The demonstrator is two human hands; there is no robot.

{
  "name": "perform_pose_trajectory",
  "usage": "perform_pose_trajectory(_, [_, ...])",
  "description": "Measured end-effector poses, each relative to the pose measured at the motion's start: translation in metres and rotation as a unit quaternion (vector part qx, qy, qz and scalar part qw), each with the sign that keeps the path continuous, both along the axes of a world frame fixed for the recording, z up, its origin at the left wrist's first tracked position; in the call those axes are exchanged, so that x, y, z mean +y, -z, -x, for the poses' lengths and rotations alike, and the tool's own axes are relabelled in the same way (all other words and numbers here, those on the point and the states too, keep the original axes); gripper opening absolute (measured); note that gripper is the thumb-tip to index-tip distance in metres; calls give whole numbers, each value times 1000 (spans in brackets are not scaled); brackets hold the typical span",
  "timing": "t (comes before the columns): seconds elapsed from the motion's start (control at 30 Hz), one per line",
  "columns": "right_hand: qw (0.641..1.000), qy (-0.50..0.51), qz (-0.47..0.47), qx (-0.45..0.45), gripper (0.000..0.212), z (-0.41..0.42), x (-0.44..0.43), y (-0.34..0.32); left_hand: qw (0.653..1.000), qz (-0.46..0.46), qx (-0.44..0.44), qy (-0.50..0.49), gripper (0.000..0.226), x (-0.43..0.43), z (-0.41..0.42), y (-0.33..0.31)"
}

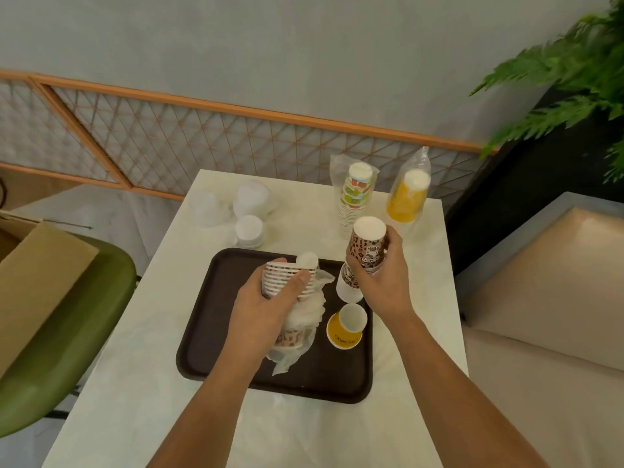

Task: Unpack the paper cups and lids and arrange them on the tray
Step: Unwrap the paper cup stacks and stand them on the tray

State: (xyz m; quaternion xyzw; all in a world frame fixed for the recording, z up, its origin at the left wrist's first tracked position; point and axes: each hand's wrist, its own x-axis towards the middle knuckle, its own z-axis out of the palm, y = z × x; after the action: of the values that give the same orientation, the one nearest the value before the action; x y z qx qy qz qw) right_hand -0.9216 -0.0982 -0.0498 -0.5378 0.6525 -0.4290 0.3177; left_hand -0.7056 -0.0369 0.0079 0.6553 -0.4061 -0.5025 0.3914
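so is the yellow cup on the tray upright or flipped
Upside down: the yellow cup shows its narrow white base on top, wide mouth down on the tray.

no writing could be read with certainty. the yellow cup lying on the tray carried a line of dark lettering along its side. the brown patterned cup bore pale lettering too, but both were too blurred to make out.

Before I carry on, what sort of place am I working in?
Likely a café or small eatery: a marble-look table with a brown serving tray, a cushioned bench beside it, and a bagged stack of printed paper cups.
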Motion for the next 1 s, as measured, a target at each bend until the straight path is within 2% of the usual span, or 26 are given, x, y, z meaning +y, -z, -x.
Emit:
perform_pose_trajectory(0.17, [997,16,-73,27,80,0,3,38,1000,-12,-15,16,66,-9,-3,6])
perform_pose_trajectory(0.37, [991,-13,-119,57,82,5,-5,37,999,-23,-14,29,53,-6,0,-2])
perform_pose_trajectory(0.5, [994,37,-89,53,92,3,19,13,999,-13,29,20,58,2,7,-17])
perform_pose_trajectory(0.6, [996,83,23,-34,72,-9,59,-23,997,-9,71,12,60,11,13,-24])
perform_pose_trajectory(0.7, [983,-2,113,-141,61,-31,103,-54,990,-8,143,6,63,23,27,-36])
perform_pose_trajectory(0.8, [970,-47,124,-204,56,-50,128,-60,980,3,199,12,63,37,46,-51])
perform_pose_trajectory(0.9, [948,-15,97,-302,48,-57,141,-70,977,14,212,14,59,55,63,-64])
perform_pose_trajectory(1.0, [936,12,113,-333,37,-55,154,-84,976,29,216,9,54,73,74,-71])
